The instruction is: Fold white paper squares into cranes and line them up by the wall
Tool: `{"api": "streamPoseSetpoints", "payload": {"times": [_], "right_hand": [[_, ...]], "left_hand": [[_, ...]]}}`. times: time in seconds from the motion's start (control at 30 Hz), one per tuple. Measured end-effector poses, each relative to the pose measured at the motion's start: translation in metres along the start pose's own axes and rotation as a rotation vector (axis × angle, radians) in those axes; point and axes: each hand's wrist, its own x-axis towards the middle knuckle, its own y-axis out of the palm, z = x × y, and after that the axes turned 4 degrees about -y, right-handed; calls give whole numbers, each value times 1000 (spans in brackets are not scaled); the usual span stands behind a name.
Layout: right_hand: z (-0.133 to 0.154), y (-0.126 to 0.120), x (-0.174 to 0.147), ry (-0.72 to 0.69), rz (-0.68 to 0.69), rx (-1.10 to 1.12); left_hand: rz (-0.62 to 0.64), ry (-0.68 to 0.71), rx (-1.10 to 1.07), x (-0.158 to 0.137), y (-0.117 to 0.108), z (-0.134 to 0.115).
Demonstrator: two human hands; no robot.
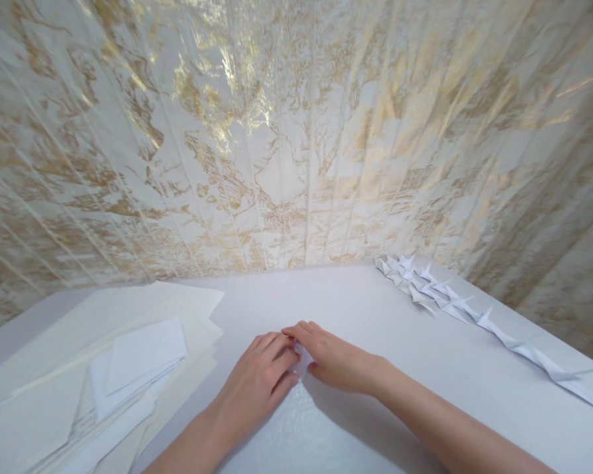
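Gold-patterned drapery (281,178) fills twelve o'clock on the clock face we lay over the view, and below it we have a white tabletop (296,289). At eight o'clock we find fanned, cream-toned sheets (188,301), with a folded white sheet (145,352) lying on top of them, its layered edge showing.

Just left of six o'clock is our left hand (264,372), fingers bent, thumb and forefinger seeming to pinch the near left edge of a small piece of white paper (303,364). That paper sits at six o'clock, between our hands and mostly hidden by them. We judge that a crease could land askew if one hand pushes harder than the other, and that thin paper could tear if we tug at a tight corner. Its visible sliver runs roughly twelve to six; with both ends covered, we cannot tell which way it points or its true long axis.

Toward five o'clock our right hand (321,352) arches over it, fingers bent and reaching to the left fingertips, thumb tucked beneath; we cannot tell whether it grips the paper. Between three and four o'clock, origami cranes (489,322) line up near the table's right edge.
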Motion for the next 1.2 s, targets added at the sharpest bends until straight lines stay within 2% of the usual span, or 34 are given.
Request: {"api": "streamPoseSetpoints", "payload": {"times": [0.23, 0.47, 0.63, 0.97, 1.2], "right_hand": [[3, -4, -1, 24, 28, -35], [7, -5, -2, -33, 30, -69], [10, -4, -3, -4, 46, -97], [1, -8, -1, -53, 51, -13], [-2, -4, -4, -43, -3, -49]], "left_hand": [[-7, 33, 29, 2, 0, -4], [17, 35, 34, 1, 0, -1], [36, 22, 36, 0, -3, -5], [34, 27, 65, 1, -4, -3], [25, 48, 75, 1, -1, -1]]}}
